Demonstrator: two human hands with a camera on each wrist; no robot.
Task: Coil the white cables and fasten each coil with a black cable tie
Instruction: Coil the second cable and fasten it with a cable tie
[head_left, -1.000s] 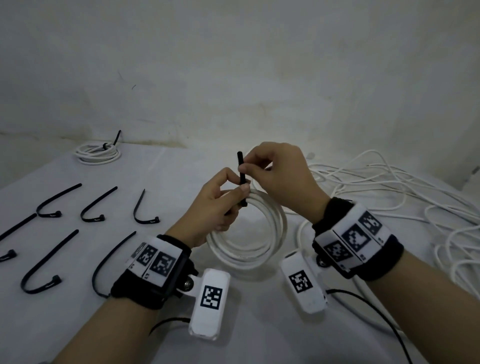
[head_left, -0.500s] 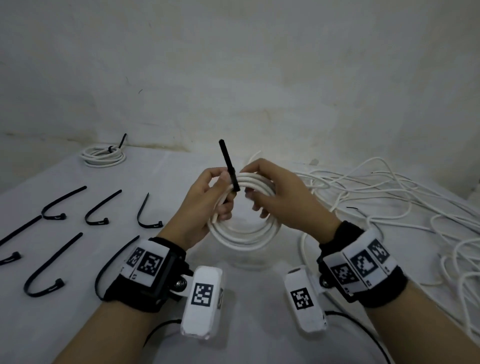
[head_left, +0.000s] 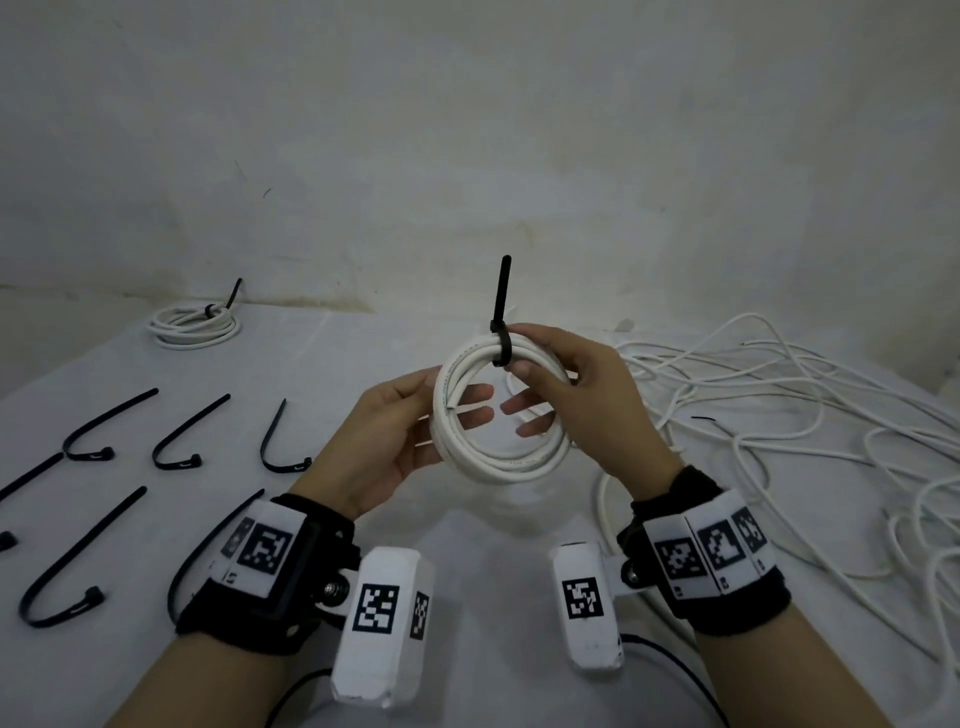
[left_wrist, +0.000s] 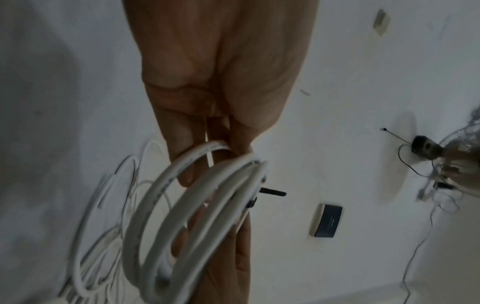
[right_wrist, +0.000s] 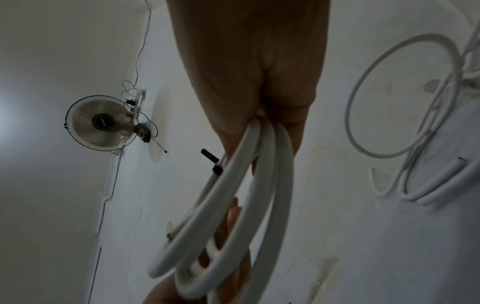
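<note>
Head view, items as found.

1. Round coil of thick white cable (head_left: 501, 415), several turns, held upright above the pale cloth-covered surface (head_left: 467, 545), at centre of frame. Bound at its 12 o'clock by a black plastic cable tie (head_left: 502, 332); the tie's free tail stands straight up.
2. Left hand (head_left: 400, 431): at the coil's 9 o'clock, fingers reaching through the ring, thumb behind the turns, holding that side.
3. Right hand (head_left: 576, 395): at the coil's 2 o'clock, thumb and forefinger pinching the turns just beside the tie, other fingers loosely extended through the ring.
4. Loose tangle of thin white cable (head_left: 805, 415), uncoiled, spread over the surface at 3 o'clock.
5. Small finished white coil (head_left: 195, 325) with its own black tie, lying flat at 10 o'clock, by the wall.
6. Spare black cable ties (head_left: 176, 441), bent into hooks, laid in rows at 9 o'clock.

Right wrist view: round wall-mounted fan (right_wrist: 101, 123) at 9 o'clock; coil turns pass under the curled fingers.
</note>
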